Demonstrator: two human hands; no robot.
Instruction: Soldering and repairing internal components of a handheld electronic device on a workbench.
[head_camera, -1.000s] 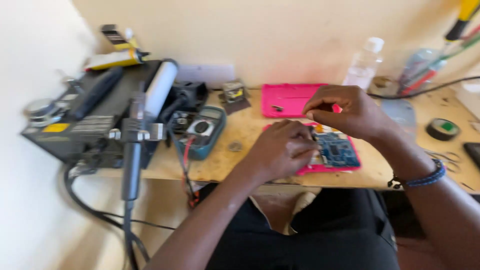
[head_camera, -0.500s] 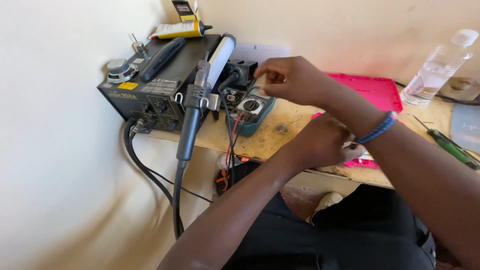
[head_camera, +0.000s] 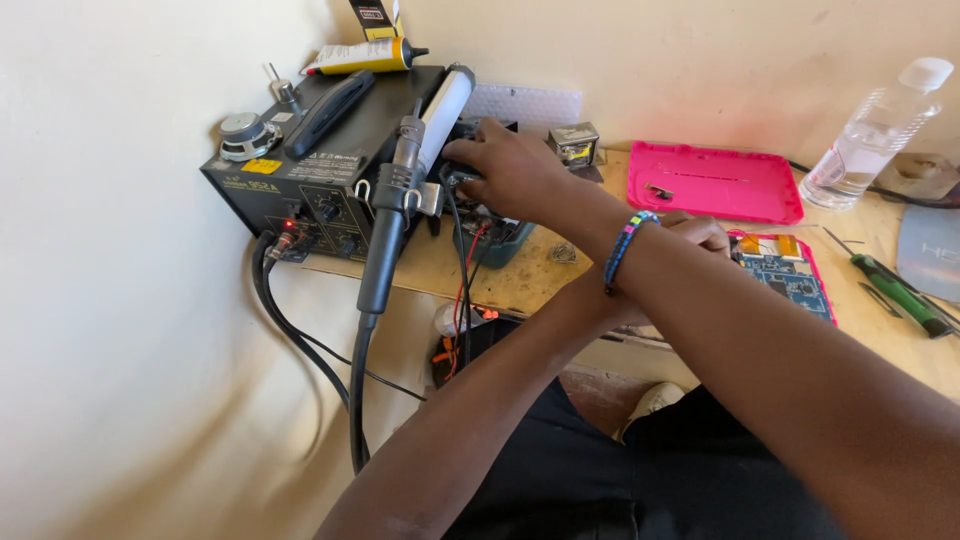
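Note:
My right hand (head_camera: 510, 170), with a beaded bracelet on its wrist, reaches across to the left. Its fingers curl on a black part right beside the hot-air wand (head_camera: 400, 190), which hangs on the black rework station (head_camera: 310, 180). What that black part is I cannot make out. A teal multimeter (head_camera: 500, 245) lies just under this hand. My left hand (head_camera: 700, 235) rests at the blue circuit board (head_camera: 795, 280) in its pink case. My right forearm crosses over this hand and hides most of it.
A pink cover (head_camera: 720, 185) lies by the wall, with a clear water bottle (head_camera: 870, 130) to its right. A green-handled screwdriver (head_camera: 900, 295) sits at the table's right. On the station lie a yellow tube (head_camera: 365, 58) and a small speaker (head_camera: 243, 132). Cables hang off the wooden table (head_camera: 500, 290).
My right hand left the circuit board, crossed over the left arm and reached the station beside the wand. The view swung left. My left hand stayed at the board.

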